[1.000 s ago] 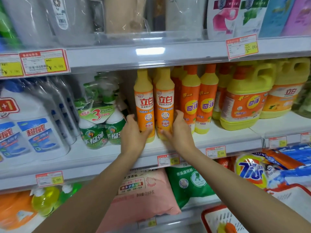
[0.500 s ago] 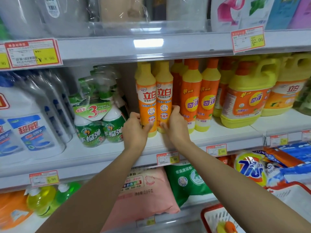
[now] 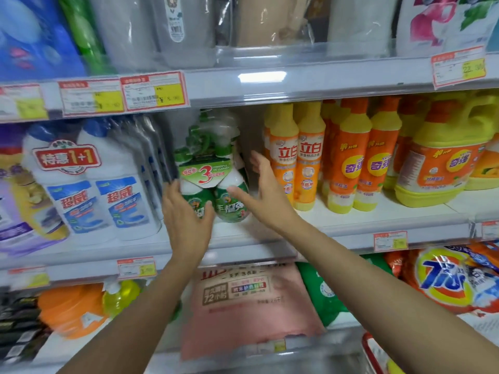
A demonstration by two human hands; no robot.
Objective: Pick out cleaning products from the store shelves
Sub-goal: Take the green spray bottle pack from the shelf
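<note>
middle shelf (image 3: pixel 351 220): white, price tags (image 3: pixel 390 241) on front lip. standing on it, left to right: white bottles (image 3: pixel 108 201); green spray pair (image 3: pixel 216 195), joined by a card collar; yellow bottles (image 3: pixel 297 163); orange bottles (image 3: pixel 361 168); yellow jug (image 3: pixel 437 168). lower shelf (image 3: pixel 337 323): pink bag (image 3: pixel 251 306), green bag (image 3: pixel 321 290), orange bag (image 3: pixel 442 279).

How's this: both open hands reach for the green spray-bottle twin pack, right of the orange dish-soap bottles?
Wrong side: in the head view the green spray-bottle twin pack stands left of the orange dish-soap bottles. The rest holds.
</note>
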